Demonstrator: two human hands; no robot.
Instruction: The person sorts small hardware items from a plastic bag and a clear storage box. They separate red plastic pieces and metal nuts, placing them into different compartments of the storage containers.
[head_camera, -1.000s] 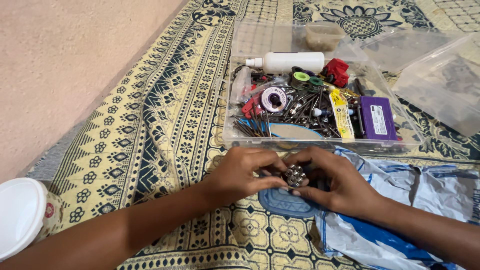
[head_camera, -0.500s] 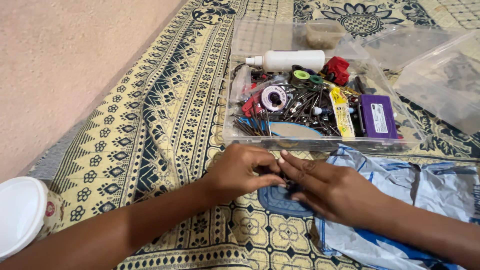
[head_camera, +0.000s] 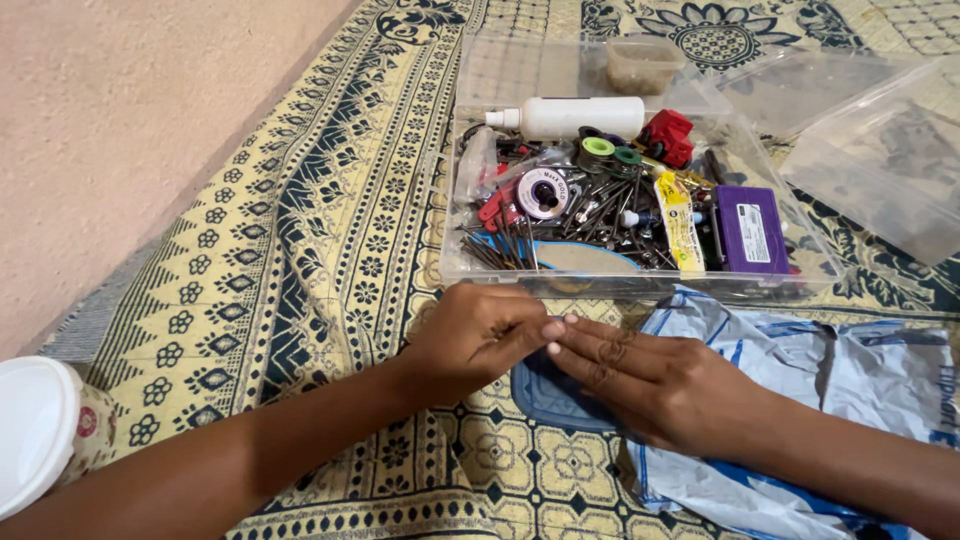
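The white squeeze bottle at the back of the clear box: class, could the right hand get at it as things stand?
Probably yes. The clear plastic box has no lid on, the white squeeze bottle lies on top of the clutter, and nothing stands between it and the right hand.

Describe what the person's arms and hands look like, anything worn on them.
Both forearms are bare as far as the picture shows: no sleeves, no gloves. The left hand and the right hand show no rings, bracelets or watch on the parts in view. The fingers of the right hand are slim, with short nails. No marks or bandages can be seen on either hand.
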